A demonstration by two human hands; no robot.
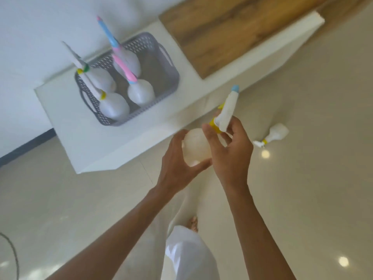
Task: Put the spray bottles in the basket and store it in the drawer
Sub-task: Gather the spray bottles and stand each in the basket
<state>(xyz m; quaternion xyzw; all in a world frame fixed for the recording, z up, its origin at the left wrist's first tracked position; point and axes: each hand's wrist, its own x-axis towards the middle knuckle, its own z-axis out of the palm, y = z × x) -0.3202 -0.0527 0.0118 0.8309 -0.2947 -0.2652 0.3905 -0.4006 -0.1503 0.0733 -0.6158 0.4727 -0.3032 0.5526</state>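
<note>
A grey perforated basket stands on a low white cabinet and holds several upright white spray bottles with coloured nozzles. In front of the cabinet I hold one more white spray bottle with a yellow collar and blue-tipped head. My left hand cups its round body from below. My right hand grips its neck and trigger head. Another white spray bottle lies on its side on the floor to the right.
The cabinet runs to the upper right, with a wooden top section. A white wall lies behind it. The floor is glossy beige tile. A dark cable curves at the lower left. My white-clad leg is below my hands.
</note>
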